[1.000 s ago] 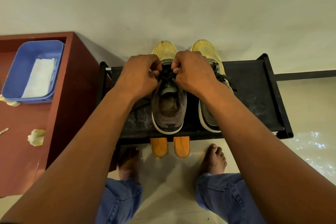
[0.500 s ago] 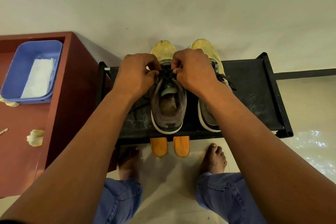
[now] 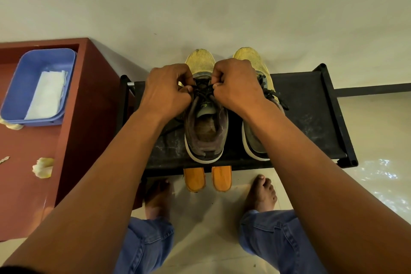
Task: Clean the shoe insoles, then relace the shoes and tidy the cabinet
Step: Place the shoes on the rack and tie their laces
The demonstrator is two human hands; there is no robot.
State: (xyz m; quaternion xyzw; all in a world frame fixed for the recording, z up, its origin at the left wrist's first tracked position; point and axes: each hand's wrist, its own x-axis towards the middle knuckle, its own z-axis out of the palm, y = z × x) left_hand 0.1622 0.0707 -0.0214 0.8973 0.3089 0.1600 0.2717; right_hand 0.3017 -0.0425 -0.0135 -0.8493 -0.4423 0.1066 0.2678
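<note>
Both hands at one shoe's lace.
Left hand (image 3: 165, 91) and right hand (image 3: 236, 85), fingers curled, pinch the dark lace (image 3: 203, 89) of the left shoe (image 3: 205, 127) on a black rack (image 3: 311, 113) against a pale wall (image 3: 200, 2).

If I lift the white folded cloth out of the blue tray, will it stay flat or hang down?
The white folded cloth in the blue plastic tray looks thin, with soft frayed edges, so it would probably droop. It also seems light and unlikely to slip.

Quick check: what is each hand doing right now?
Left hand: pinches the black lace of the left shoe.
Right hand: pinches the same lace.
</note>
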